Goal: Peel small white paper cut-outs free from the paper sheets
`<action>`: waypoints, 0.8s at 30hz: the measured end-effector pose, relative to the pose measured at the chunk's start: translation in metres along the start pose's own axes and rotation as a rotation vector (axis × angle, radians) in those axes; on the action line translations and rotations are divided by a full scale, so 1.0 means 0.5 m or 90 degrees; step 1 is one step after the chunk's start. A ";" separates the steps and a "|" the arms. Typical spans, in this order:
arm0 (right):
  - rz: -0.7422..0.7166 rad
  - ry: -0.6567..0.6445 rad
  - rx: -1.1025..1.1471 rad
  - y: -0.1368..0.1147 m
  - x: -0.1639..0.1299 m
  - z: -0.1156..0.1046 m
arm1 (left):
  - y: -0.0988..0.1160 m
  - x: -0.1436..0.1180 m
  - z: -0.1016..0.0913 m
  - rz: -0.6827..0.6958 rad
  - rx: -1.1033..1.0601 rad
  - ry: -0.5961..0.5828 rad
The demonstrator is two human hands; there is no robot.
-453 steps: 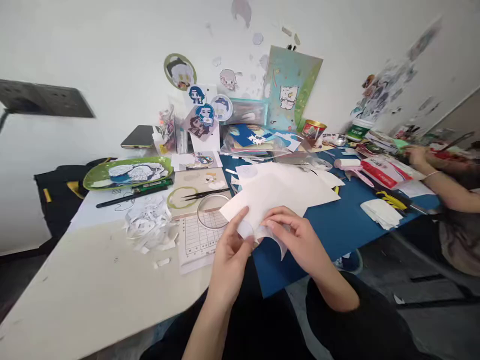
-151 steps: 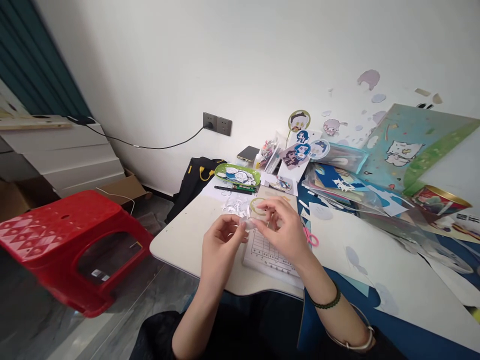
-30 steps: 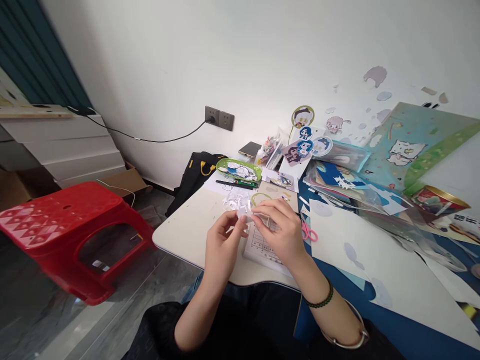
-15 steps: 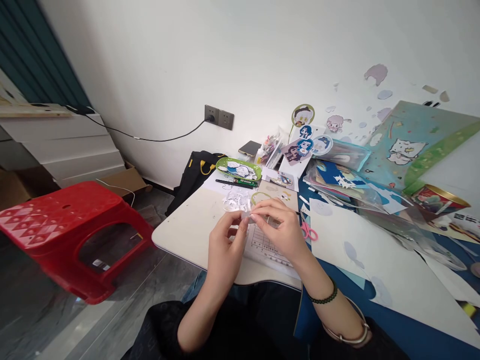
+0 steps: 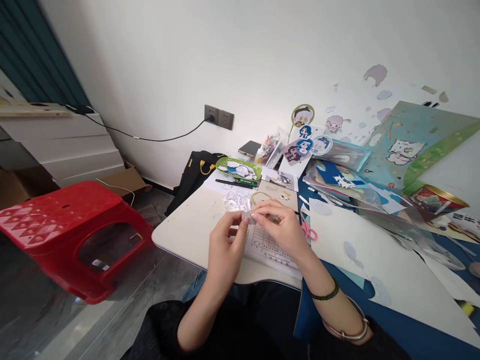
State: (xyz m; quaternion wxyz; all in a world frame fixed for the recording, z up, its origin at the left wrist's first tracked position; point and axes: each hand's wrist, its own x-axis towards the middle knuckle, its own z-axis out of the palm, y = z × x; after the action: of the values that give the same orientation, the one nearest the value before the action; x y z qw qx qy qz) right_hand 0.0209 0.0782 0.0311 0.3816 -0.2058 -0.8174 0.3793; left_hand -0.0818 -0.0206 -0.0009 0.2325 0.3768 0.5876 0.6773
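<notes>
My left hand pinches a small pale piece, which looks like paper or clear film, between thumb and index finger. The thumb and fingertips of my right hand are closed on the other side of the same piece. Its exact kind is too small to make out. Below both hands lies a printed sheet with a table. Just beyond the fingers is a heap of white paper scraps. Pink-handled scissors rest right of my right hand.
A green tray of paper cutouts and dark pens are at the back of the white table. Plastic pouches and large white sheets cover the right side. A red stool stands left.
My right hand has shifted very slightly, and more of the small pale piece shows between my fingertips. My left hand has hardly moved.
</notes>
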 end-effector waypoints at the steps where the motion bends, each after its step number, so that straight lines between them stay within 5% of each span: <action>1: 0.000 -0.001 0.001 0.001 0.000 0.000 | 0.000 0.000 0.000 0.001 0.001 -0.001; 24: 0.066 -0.059 0.094 0.023 0.004 -0.005 | -0.002 -0.001 -0.004 0.004 0.017 -0.026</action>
State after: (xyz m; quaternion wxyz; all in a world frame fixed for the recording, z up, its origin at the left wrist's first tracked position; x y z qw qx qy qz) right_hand 0.0223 0.0878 0.0241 0.3375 -0.2010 -0.7924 0.4667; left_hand -0.0830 -0.0219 -0.0020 0.2374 0.3951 0.5906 0.6624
